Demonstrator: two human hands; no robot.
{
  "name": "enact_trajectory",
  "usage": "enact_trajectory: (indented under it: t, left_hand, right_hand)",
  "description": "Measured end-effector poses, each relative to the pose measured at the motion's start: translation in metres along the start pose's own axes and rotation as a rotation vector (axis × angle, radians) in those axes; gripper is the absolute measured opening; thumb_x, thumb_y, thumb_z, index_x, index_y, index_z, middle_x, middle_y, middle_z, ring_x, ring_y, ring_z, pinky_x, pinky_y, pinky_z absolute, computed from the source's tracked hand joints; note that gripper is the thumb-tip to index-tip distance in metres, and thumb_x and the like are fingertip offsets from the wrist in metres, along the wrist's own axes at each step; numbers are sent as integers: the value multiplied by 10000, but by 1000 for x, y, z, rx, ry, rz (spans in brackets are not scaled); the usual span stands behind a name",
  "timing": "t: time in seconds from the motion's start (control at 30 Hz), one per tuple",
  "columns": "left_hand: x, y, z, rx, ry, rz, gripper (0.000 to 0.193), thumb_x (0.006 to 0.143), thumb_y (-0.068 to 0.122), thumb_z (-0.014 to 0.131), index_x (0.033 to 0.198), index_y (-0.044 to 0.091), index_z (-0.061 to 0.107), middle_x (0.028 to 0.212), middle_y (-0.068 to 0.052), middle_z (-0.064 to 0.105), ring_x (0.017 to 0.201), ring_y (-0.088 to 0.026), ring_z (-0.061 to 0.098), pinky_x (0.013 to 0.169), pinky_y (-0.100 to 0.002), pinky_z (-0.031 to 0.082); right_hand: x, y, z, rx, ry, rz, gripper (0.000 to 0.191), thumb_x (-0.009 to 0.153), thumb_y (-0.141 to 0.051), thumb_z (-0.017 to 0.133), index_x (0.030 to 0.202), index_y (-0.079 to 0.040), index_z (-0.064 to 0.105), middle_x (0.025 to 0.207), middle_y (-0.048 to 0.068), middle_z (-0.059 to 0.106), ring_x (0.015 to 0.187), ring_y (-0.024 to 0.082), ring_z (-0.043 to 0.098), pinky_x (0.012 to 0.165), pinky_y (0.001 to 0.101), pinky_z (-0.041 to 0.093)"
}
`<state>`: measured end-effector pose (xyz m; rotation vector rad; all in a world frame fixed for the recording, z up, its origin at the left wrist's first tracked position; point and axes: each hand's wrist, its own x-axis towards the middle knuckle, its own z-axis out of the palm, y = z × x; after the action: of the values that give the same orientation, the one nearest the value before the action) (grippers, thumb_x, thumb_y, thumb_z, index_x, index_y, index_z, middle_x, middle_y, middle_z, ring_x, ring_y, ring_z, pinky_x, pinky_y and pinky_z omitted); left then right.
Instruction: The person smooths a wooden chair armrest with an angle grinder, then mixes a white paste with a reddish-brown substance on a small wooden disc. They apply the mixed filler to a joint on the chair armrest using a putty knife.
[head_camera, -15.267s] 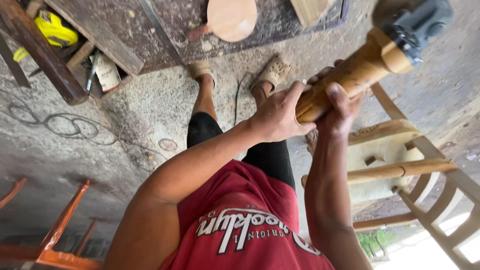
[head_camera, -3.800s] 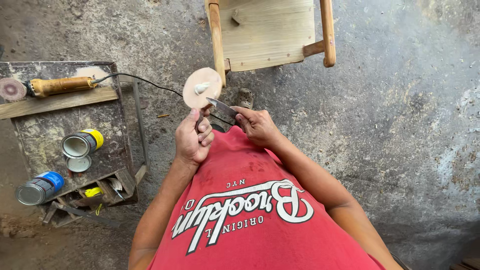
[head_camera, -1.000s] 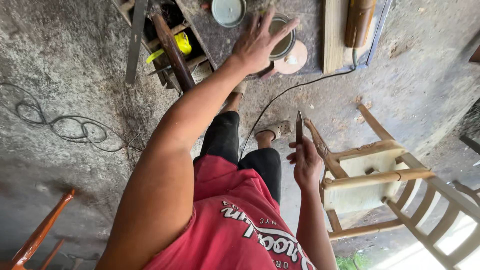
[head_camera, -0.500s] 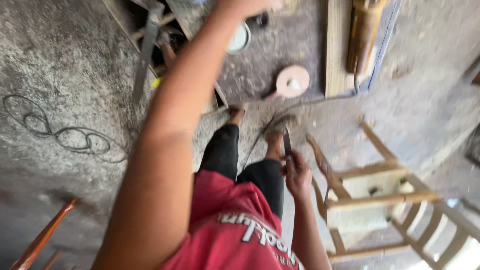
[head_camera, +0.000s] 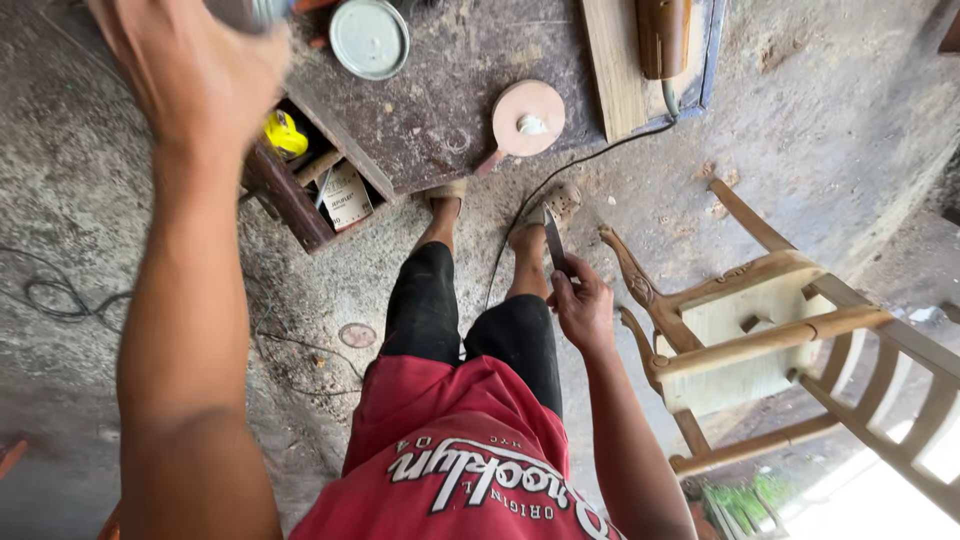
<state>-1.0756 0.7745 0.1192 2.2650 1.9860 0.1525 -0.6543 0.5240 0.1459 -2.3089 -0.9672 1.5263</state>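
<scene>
Flat blade in closed right hand

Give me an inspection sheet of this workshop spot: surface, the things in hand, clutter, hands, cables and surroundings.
Surface: rough concrete floor; a dusty low workbench at top.
Job's things: narrow metal blade in the right hand; round sanding disc on the bench.
Clutter: round tin lid, yellow object and paper-labelled can in the bench's open side.
Hands: left hand raised, blurred, grip unclear; right hand closed on the blade.
Cables: black cord past the feet; thin wire at left.
Surroundings: unfinished wooden chair lying on its side.
</scene>
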Motion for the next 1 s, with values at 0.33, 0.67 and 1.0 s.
enact_trajectory:
  t: [0.33,0.67,1.0]
  left_hand:
    - [-47,160,47,-140,-386,82,1114,554,380,1038,1480,160,460,1537,-253,260,1259,-636,409,833,-711,539]
    - [-74,199,59,-280,-530,92,1063,684,253,949,1554,105,358,1556,-225,273,1325,-624,374,1004,-670,476]
    - [-84,202,66,-99,-394,282,818,880,94,729,1605,94,352,1584,-228,313,1384,-571,361,1147,-619,402]
  right_hand:
    - [45,-9,1,9,7,-71,274,967,-136,640,1196,5,686,783,82,730,600,125,679,548,302,545]
    - [87,-16,3,687,-172,-93,184,992,-127,686,1092,24,656,780,97,689,618,147,616,558,302,491]
    - [104,-83,39,1070,-111,-114,275,890,90,713,1111,-20,592,930,101,694,785,202,723,718,395,655]
